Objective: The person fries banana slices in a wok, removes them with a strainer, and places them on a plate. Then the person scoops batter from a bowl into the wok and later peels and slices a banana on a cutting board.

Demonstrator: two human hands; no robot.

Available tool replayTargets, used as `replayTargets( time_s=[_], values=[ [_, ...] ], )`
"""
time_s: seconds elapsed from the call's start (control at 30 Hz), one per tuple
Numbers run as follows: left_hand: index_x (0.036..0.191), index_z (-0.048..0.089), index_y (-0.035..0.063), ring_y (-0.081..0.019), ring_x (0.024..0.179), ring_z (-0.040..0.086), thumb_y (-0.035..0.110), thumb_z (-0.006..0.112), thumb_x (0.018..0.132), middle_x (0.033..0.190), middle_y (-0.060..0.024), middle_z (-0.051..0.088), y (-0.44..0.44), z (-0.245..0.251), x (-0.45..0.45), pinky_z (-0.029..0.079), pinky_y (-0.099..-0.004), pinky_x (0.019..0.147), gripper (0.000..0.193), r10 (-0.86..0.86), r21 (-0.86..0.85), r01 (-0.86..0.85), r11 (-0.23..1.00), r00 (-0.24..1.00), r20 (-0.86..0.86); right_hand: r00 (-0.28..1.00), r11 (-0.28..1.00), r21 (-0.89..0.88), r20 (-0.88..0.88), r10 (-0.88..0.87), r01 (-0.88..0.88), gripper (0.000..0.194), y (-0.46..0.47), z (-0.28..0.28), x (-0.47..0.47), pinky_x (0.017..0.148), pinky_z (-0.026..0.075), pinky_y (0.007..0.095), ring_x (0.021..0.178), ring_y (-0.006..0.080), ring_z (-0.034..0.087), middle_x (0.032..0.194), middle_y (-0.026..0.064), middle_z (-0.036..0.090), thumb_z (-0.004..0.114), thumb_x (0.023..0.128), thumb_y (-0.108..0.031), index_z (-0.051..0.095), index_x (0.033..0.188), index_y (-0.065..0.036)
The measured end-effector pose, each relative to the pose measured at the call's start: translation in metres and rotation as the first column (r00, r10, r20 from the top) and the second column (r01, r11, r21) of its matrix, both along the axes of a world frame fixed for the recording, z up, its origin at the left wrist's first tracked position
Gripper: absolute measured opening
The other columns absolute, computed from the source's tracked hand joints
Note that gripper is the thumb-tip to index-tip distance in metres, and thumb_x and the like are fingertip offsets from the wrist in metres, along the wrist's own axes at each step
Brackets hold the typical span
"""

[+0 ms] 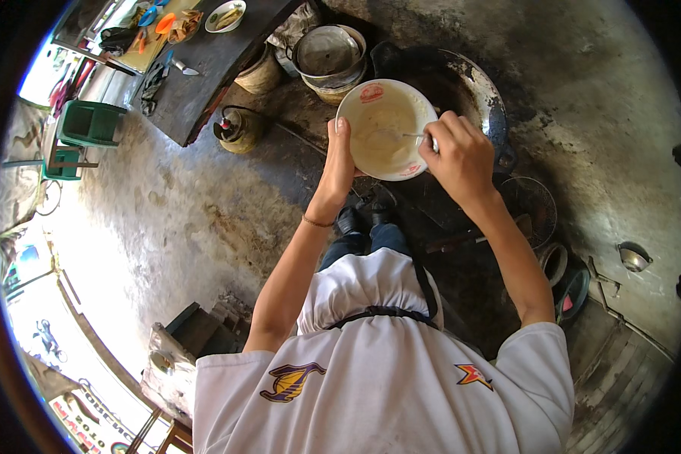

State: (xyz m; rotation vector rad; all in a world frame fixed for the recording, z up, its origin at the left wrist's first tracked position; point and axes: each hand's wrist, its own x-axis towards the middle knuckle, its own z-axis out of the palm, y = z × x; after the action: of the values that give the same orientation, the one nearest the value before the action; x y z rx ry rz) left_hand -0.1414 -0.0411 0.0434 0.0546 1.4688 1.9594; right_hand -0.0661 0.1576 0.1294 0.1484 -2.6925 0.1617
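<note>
A white bowl [384, 129] with red print inside holds a pale, creamy batter-like liquid [383, 122]. My left hand [338, 162] grips the bowl's left side, the thumb over its rim. At the opposite rim, my right hand [459, 153] pinches the handle of a metal spoon [411, 135]; the spoon's head dips into the liquid. Behind the bowl and partly hidden by it sits a large blackened wok [491, 96]. The wok's contents are mostly out of sight.
Stacked metal pots [329, 54] stand beyond the bowl. A gas cylinder [240, 130] with a hose is on the floor to the left. The dark table [187, 102] bears a bowl of food [226, 17]. A round wire strainer [536, 207] lies right of my legs; green plastic chairs [91, 123] stand far left.
</note>
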Motion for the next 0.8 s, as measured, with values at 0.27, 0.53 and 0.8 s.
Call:
replayTargets(
  time_s=[0.27,0.53,0.8],
  values=[
    [0.149,0.035,0.0100,-0.0292,0.115,0.068,0.069,0.028,0.107,0.141,-0.0173,0.053,-0.001,0.008,0.002,0.064,-0.0413,0.083,0.073,-0.013,-0.006,0.013,1.000,0.998,-0.059,0.991,0.985,0.158,-0.126,-0.041,0.061,0.018,0.026,0.010,-0.021,0.074,0.054,0.0385,0.082,0.0245,0.064,0.086,0.0038,0.059,0.081,0.076,-0.013,0.066,0.086,-0.010],
    [0.159,0.029,0.0106,-0.0308,0.117,0.070,0.072,0.030,0.105,0.147,-0.0187,0.056,-0.004,0.005,0.001,0.065,-0.0424,0.085,0.082,-0.047,-0.030,0.047,0.998,0.999,-0.016,0.955,0.998,-0.056,0.296,-0.009,0.027,0.017,0.035,0.013,-0.034,0.073,0.056,0.0416,0.079,0.0291,0.071,0.084,0.0083,0.068,0.080,0.077,-0.020,0.072,0.081,-0.006],
    [0.160,0.025,0.0121,-0.0325,0.116,0.071,0.072,0.031,0.104,0.147,-0.0206,0.054,-0.007,0.001,0.001,0.067,-0.0405,0.081,0.082,-0.068,-0.028,0.068,0.997,0.998,-0.008,0.914,0.968,-0.245,0.403,0.049,0.056,0.020,0.043,-0.001,-0.039,0.072,0.057,0.0415,0.079,0.0313,0.073,0.086,0.0076,0.073,0.079,0.078,-0.027,0.075,0.084,-0.009]
  ],
)
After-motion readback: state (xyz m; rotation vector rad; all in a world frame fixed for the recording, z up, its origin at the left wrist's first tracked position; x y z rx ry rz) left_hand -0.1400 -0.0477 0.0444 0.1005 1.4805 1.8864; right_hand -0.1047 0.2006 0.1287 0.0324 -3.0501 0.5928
